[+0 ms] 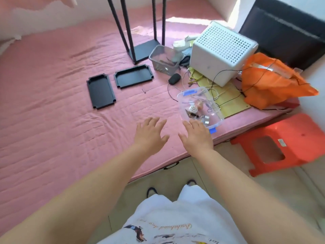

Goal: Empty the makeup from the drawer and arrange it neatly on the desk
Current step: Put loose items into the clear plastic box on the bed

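Pink mattress (61, 111) (fingers spread) beneath left hand (150, 136), right hand (197, 138) beside clear box (198, 95).

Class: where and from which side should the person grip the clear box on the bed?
Probably by its two long walls, from the near end. The clear box is open-topped with its short blue-clipped end facing both open hands: right hand almost at it, left hand beside.

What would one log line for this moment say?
left hand: open, over pink mattress | right hand: open, at clear plastic box | box: holds small items
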